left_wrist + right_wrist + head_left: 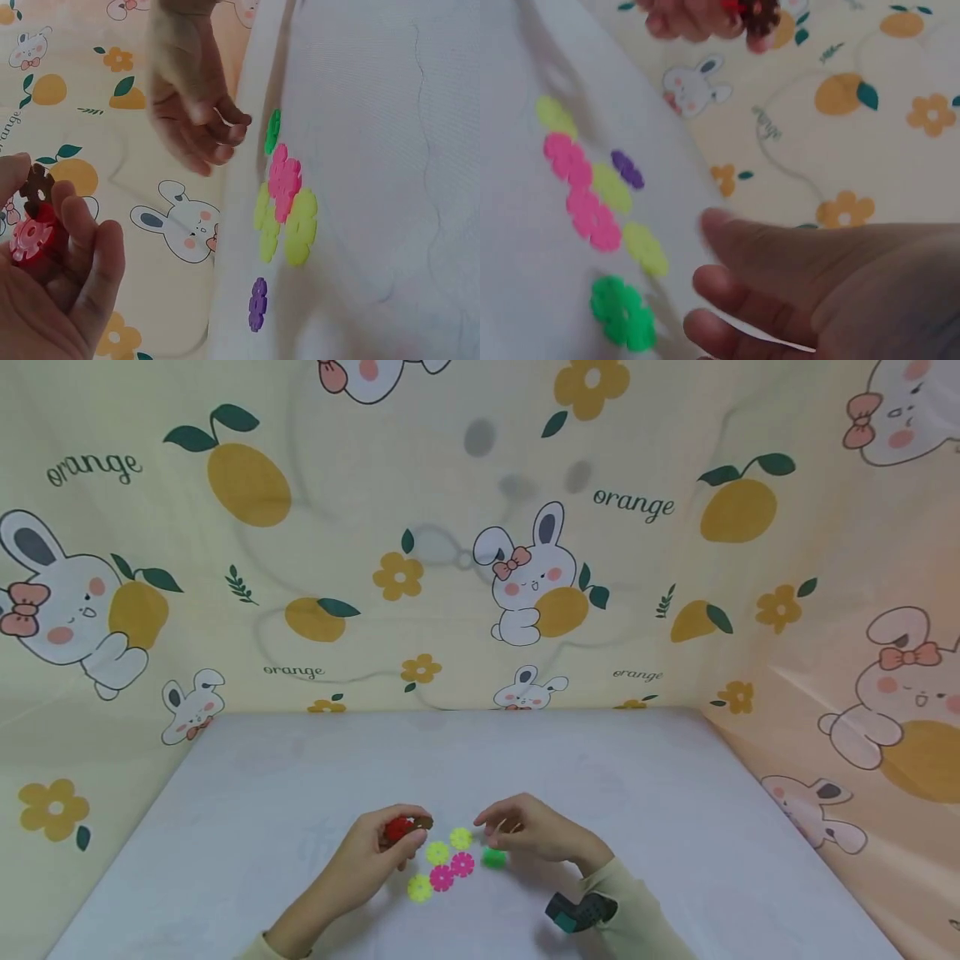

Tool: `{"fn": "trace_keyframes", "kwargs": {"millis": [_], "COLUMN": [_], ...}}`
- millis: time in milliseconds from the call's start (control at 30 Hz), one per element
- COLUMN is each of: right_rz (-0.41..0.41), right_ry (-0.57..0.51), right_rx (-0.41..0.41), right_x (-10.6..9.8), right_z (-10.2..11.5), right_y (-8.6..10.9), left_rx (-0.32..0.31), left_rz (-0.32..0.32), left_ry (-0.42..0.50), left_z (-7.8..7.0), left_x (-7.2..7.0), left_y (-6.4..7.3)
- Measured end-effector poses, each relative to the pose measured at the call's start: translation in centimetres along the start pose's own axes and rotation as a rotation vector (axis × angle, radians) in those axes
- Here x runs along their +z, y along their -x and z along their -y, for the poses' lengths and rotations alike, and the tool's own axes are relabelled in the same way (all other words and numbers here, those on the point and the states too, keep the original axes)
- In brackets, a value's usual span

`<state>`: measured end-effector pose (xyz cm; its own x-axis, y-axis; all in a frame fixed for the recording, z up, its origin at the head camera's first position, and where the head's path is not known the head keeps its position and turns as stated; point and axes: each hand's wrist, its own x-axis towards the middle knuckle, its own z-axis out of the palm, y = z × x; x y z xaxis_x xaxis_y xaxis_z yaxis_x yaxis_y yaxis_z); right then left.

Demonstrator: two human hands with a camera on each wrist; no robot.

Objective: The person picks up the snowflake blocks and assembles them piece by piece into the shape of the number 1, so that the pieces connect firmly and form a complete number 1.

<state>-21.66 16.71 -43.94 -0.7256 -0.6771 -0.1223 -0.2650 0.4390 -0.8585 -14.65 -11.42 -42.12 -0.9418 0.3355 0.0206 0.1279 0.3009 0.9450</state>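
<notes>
My left hand (pixel 367 852) grips a red flower-shaped plastic disc (pixel 34 238) together with a brown one (pixel 36 189), which sticks out past the fingertips. Whether the two are joined, I cannot tell. The right hand (pixel 543 831) hovers just above a green disc (pixel 494 858), fingers loosely bent and nothing between them. Between the hands, two pink discs (pixel 462 864) lie on the table beside three yellow discs (pixel 437 853). A purple disc (pixel 258 304) lies near them in both wrist views; in the head view it appears hidden by the left hand.
A white table (pixel 600 760) spreads beneath the hands. Around its back and sides hangs a cream cloth (pixel 465 635) printed with rabbits and oranges. The right wrist carries a dark strap device (pixel 581 912).
</notes>
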Motion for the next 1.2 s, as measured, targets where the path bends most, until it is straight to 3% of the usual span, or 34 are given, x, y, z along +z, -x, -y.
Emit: {"fn": "trace_keyframes", "kwargs": {"millis": [167, 433, 767, 967, 1200], "right_rz": [0.033, -0.016, -0.039, -0.096, -0.149], "right_ry": [0.076, 0.175, 0.217, 0.236, 0.166], "right_rx": [0.053, 0.156, 0.152, 0.092, 0.01], "right_x": [0.1, 0.9, 1.3, 0.9, 0.7], "right_z": [-0.6, -0.9, -0.3, -0.4, 0.4], "right_y": [-0.1, -0.3, -0.2, -0.3, -0.3], "left_rx": [0.017, 0.037, 0.078, 0.078, 0.068], "left_rz": [0.018, 0.068, 0.095, 0.1, 0.103], "left_ry": [0.023, 0.017, -0.016, -0.031, -0.048], "left_z": [0.3, 1.1, 1.4, 1.2, 1.1], "left_x": [-0.1, 0.3, 0.6, 0.6, 0.6], "left_y": [-0.1, -0.3, -0.1, 0.0, 0.1]}}
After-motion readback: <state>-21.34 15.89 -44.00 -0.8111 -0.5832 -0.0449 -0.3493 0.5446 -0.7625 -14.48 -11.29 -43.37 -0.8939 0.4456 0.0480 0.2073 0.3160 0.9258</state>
